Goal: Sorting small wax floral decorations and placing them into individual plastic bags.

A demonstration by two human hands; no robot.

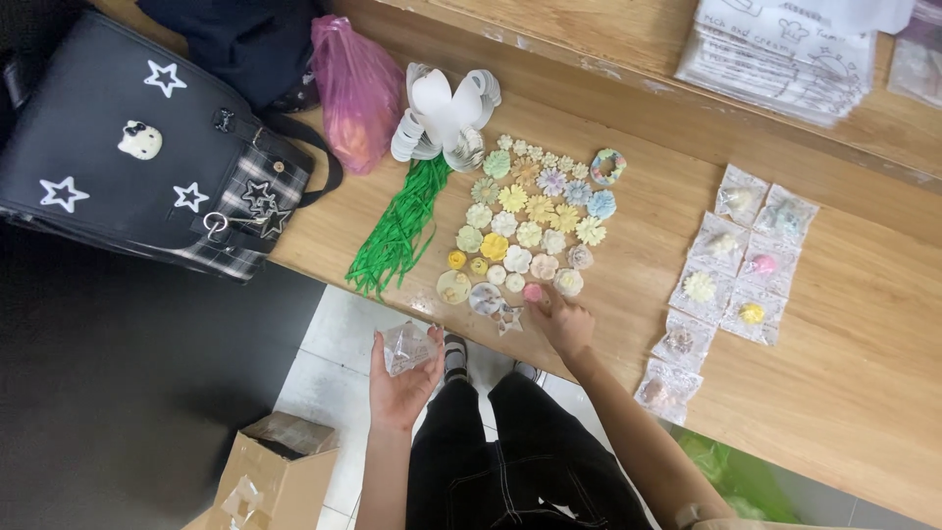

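Wooden tabletop [834, 393] runs across your view, with pale floor tiles [324, 373] below its near edge. Your left hand [400, 378] cups a small clear packet [407, 345] off the table, fingers curled around it. Your right hand [564, 322] pinches a pink flower piece [533, 291] at the near edge of the flower cluster [530, 221]; its contents are hard to make out. Bagged flowers [731, 265] lie right, with bare wood between. Farther off, a black bag [147, 137] is cut off at left.
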